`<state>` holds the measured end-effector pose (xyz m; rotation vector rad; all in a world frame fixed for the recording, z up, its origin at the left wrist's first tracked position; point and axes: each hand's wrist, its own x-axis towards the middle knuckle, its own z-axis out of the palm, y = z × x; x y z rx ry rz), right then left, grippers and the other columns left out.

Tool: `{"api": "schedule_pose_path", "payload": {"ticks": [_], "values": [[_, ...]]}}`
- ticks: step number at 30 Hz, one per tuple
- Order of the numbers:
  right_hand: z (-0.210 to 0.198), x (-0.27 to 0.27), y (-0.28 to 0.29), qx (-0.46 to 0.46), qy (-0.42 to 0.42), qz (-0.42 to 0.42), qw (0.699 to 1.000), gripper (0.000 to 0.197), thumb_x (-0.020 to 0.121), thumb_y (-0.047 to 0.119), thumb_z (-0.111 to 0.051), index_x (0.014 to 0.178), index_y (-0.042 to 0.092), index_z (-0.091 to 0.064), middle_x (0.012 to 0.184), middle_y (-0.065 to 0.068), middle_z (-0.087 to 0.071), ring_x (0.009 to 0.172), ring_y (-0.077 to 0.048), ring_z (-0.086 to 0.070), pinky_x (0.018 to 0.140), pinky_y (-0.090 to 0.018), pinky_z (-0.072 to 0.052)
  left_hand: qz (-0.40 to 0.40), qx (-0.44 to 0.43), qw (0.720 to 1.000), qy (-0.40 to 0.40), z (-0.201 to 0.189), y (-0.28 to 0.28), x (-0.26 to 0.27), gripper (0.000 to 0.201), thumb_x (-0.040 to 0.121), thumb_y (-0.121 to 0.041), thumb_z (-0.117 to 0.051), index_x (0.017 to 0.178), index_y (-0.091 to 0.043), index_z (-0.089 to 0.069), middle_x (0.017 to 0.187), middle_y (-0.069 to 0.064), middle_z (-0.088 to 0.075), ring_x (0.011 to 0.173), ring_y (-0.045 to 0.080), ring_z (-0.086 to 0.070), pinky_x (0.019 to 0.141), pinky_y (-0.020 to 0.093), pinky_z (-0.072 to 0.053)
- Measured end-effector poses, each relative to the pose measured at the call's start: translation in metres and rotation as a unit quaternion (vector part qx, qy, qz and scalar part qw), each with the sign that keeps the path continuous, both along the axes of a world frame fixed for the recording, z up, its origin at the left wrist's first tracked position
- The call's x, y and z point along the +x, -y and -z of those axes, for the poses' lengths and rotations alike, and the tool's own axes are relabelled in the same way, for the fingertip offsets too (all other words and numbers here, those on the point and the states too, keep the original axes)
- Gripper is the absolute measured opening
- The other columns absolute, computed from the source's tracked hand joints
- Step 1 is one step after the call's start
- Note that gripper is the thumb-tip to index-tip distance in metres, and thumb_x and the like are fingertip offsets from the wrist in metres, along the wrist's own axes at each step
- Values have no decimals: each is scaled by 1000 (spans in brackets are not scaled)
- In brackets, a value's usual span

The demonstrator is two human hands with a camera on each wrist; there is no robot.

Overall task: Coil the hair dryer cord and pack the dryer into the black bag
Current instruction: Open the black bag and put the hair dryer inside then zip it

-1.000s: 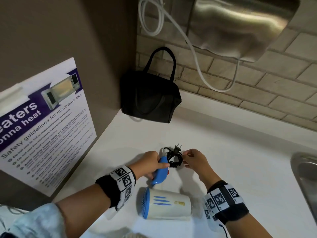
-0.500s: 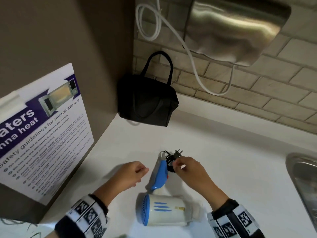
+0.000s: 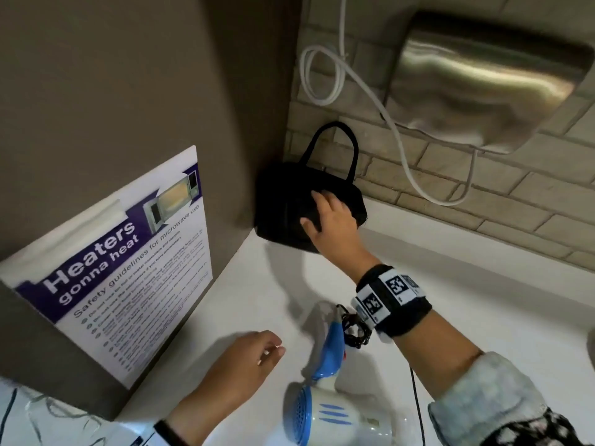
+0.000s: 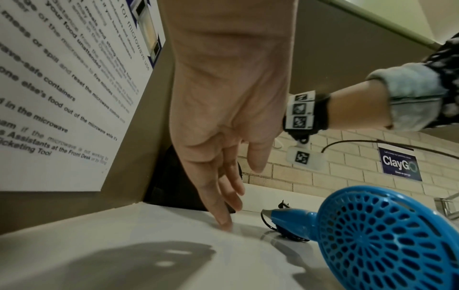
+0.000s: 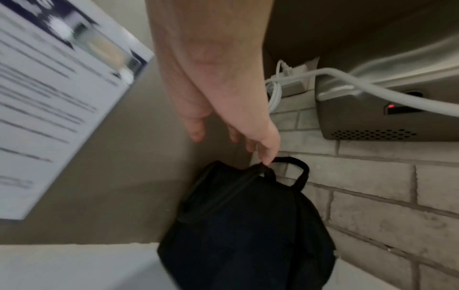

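Note:
The hair dryer lies on the white counter, white body near me, blue handle pointing away. Its black cord sits coiled beside the handle tip; the blue grille fills the left wrist view. The black bag stands in the back corner, handles up. My right hand is spread over the bag's front; in the right wrist view a fingertip touches the handle of the bag. My left hand rests left of the dryer, fingers relaxed, one fingertip on the counter.
A microwave safety poster hangs on the brown panel at left. A steel hand dryer and a looping white cable hang on the brick wall above the bag. A sink edge shows at far right.
My right hand has let go of the coiled cord and reached up to the bag. My left hand released the dryer handle and drew back to the left.

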<state>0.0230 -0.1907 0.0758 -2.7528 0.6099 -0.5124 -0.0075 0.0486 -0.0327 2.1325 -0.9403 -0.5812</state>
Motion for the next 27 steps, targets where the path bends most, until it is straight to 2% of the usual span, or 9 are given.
{"api": "schedule_pose_path", "payload": {"ticks": [2,5,8,11,13,15,18,21,27], "values": [[-1,17,16,-20,-33,42,998,67,88,37,-57,146,18,-28,153,-11,-30,137,-35,-30,105,-52,-36,-7,-5,1000,10,-3,-4,2,19,92,-39,-54,103,-27,-64,98,-13,-67,88,0,-62,83,24,-51],[5,31,33,-20,-69,70,995,71,86,31,-58,147,17,-25,152,-11,-31,139,-38,-28,104,-56,-35,-11,-17,999,40,-6,-7,6,18,91,-39,-54,102,-29,-64,89,-19,-61,83,-2,-60,81,25,-51],[12,36,34,-49,-101,91,989,65,86,25,-58,145,18,-31,143,-13,-40,131,-39,-36,98,-56,-35,-5,-15,997,73,-12,-9,12,20,93,-39,-51,105,-27,-62,84,-22,-53,77,-5,-52,76,18,-46],[12,33,27,-70,-106,110,986,47,88,20,-56,134,22,-45,132,-12,-46,121,-39,-42,96,-58,-36,-10,-17,996,82,-16,-8,18,22,94,-39,-49,107,-27,-62,91,-19,-57,82,-1,-55,78,22,-47],[12,27,22,-60,-90,94,990,34,90,18,-54,124,20,-55,124,-12,-50,117,-38,-45,94,-57,-38,-19,-19,997,79,-19,-8,21,21,94,-41,-49,106,-30,-62,95,-18,-61,85,1,-58,79,26,-50],[14,16,16,-46,-49,67,995,25,91,17,-53,115,17,-60,114,-11,-54,110,-37,-50,86,-52,-43,-31,-34,995,85,-20,-9,24,19,93,-39,-49,103,-32,-63,95,-18,-62,86,0,-59,79,29,-52],[16,-5,4,-56,9,29,998,20,91,17,-55,109,17,-64,105,-10,-57,101,-35,-55,77,-47,-48,-57,-79,990,103,-33,-8,24,22,93,-38,-47,104,-30,-64,99,-16,-64,90,0,-60,80,30,-53],[18,-28,-7,-54,41,-12,998,20,89,17,-58,108,18,-65,104,-8,-59,98,-33,-57,76,-47,-50,-80,-142,976,141,-58,-4,22,32,92,-39,-42,105,-24,-67,102,-10,-66,90,6,-63,78,32,-54],[16,-74,-39,-35,86,-135,987,20,88,13,-59,103,23,-65,101,-2,-59,93,-25,-58,74,-45,-50,-88,-239,937,240,-117,-1,18,20,95,-17,-52,104,-12,-69,98,-3,-68,90,8,-63,78,24,-52]]}}
